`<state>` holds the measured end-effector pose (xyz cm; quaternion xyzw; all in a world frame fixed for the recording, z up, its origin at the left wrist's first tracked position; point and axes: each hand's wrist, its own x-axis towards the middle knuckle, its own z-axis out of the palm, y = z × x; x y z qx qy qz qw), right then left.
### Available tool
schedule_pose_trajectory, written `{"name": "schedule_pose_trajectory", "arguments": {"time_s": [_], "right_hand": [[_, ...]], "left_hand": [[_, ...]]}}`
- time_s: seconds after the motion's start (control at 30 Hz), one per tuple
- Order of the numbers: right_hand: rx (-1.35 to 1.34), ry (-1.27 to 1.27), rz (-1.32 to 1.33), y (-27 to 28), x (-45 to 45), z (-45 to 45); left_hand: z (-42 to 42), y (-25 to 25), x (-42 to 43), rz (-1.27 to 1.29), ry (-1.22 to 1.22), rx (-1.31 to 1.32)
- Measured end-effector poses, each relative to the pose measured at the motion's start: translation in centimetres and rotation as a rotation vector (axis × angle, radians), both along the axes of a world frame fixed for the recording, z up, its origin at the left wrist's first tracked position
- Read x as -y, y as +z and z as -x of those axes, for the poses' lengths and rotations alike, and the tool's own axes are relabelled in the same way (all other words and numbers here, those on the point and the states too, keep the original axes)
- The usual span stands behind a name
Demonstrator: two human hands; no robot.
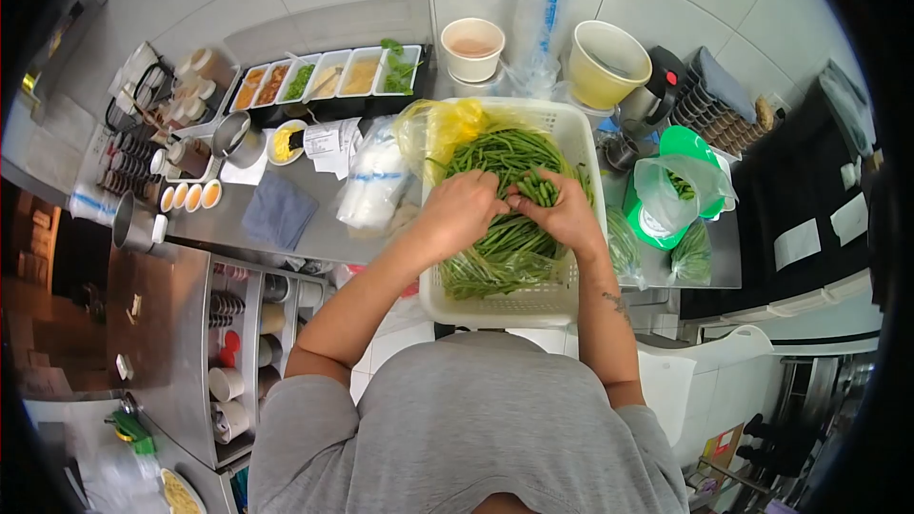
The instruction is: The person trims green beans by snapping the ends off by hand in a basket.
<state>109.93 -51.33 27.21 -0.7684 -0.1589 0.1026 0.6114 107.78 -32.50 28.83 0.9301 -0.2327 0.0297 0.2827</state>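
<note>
A white perforated basket (590, 148) stands in front of me, heaped with long green beans (505, 152). Part of the heap lies in a clear plastic bag (500, 271) at the near end. My right hand (564, 214) is closed around a small bunch of green beans, their ends pointing up past the fingers. Beside it, my left hand (464, 209) has its fingers pinched together at the same bunch; the beans between them are mostly hidden. Both hands are just over the heap. A yellow plastic bag (443, 128) is bunched at the basket's far left corner.
On the right, an open plastic bag with cut beans (678, 186) rests on a green scale (647, 224). Filled bags (692, 257) lie beside it. Leftward are a plastic-wrapped white bundle (373, 181), a blue cloth (279, 209) and a topping tray (328, 76). Tubs (473, 48) stand behind.
</note>
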Motion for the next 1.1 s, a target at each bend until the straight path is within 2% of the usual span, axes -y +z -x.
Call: {"name": "schedule_pose_trajectory", "arguments": {"time_s": [0.1,0.2,0.3,0.4,0.5,0.6,0.63,0.73,0.87,0.97,1.07,1.1], "right_hand": [[-0.018,-0.032,-0.024,-0.3,0.4,-0.5],[-0.099,-0.014,-0.124,0.5,0.3,0.0],[-0.160,-0.004,-0.358,0.3,-0.2,0.3],[-0.231,-0.023,-0.546,-0.6,0.3,-0.5],[-0.328,0.018,-0.737,-0.8,1.4,-0.9],[-0.410,0.094,-0.942,-1.4,2.4,-1.3],[-0.412,0.101,-0.983,-1.5,2.4,-1.5],[-0.407,0.114,-1.033,-1.9,2.3,-1.8],[-0.348,0.127,-1.078,-1.9,2.0,-1.5],[-0.152,0.173,-0.730,-0.6,1.4,-0.3],[-0.158,0.268,-0.610,0.6,0.3,1.1],[-0.142,0.247,-0.598,0.5,0.4,0.8]], "left_hand": [[-0.1,-0.1,-0.1,0.088,-0.049,0.037],[-1.0,-0.6,1.1,0.246,0.045,0.425],[-1.2,-0.3,3.7,0.892,0.239,-0.040],[-2.0,-1.6,3.7,0.965,0.238,-0.109],[-1.9,-0.5,2.4,1.304,0.317,-0.263],[-1.5,0.0,0.7,0.777,0.231,-0.045],[-1.9,-1.1,0.6,0.723,0.029,0.017],[-0.6,-1.8,1.1,0.411,-0.130,-0.126],[0.0,-1.4,2.5,0.579,0.125,-0.325],[-1.1,-2.5,3.0,0.667,0.269,-0.083],[-3.4,-4.6,2.2,0.823,0.412,-0.069],[-3.4,-4.0,1.4,0.775,0.391,-0.180]]}}
